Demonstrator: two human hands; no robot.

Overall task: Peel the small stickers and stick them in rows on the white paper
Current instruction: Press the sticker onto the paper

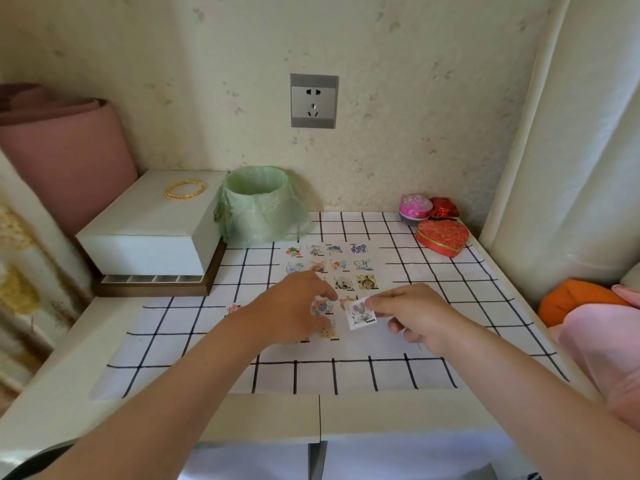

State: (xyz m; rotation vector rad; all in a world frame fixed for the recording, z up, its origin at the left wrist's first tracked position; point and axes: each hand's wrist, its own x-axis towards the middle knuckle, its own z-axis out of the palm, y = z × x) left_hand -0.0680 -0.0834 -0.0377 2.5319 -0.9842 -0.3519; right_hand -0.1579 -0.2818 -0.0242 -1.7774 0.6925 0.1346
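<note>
A white paper lies on the checked tablecloth, with several small cartoon stickers stuck on it in rows. My right hand pinches one small sticker with a grey figure, just above the paper's lower part. My left hand hovers over the paper to its left, fingers loosely curled around a round sticker; I cannot tell whether they touch it. More stickers lie below, partly hidden by the left hand. One pink sticker lies off to the left.
A white box with a gold bangle stands at the back left, a green-lined bin beside it. A red heart box and pink ball sit at the back right. Orange and pink cloth lies at the right.
</note>
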